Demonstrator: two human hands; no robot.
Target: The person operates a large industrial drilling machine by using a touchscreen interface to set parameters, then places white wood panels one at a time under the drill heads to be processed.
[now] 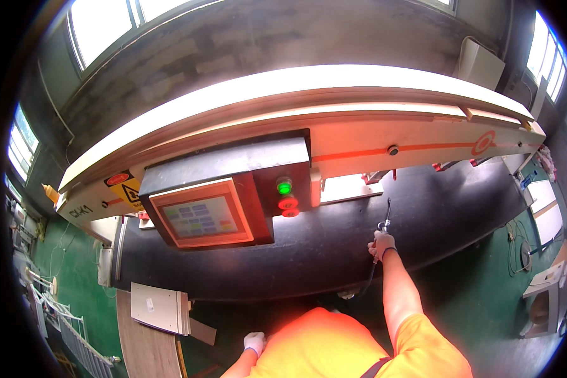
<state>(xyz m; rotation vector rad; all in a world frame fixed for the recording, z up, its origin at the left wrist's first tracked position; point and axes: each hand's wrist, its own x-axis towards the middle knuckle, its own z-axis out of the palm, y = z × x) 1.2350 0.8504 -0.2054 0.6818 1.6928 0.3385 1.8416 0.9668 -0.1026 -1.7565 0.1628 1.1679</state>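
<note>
My right hand (pixel 382 246), in a pale glove, is wrapped round an air blow gun (pixel 384 225) and reaches over the black machine bed (pixel 321 252). The gun's thin dark nozzle points away from me, and its hose (pixel 370 280) hangs below my hand toward the near edge. Low beside my body, my left hand (pixel 254 342), also gloved, is loosely closed with nothing visible in it. A pale board piece (pixel 349 191) lies on the far part of the bed, under the machine's beam.
The long white beam (pixel 372 135) with an orange stripe spans the bed. A tilted control screen (pixel 198 214) juts toward me, beside a lit green button (pixel 284 186) and red buttons. Stacked panels (pixel 160 307) lie at lower left. Coiled cable (pixel 524 255) lies on the right floor.
</note>
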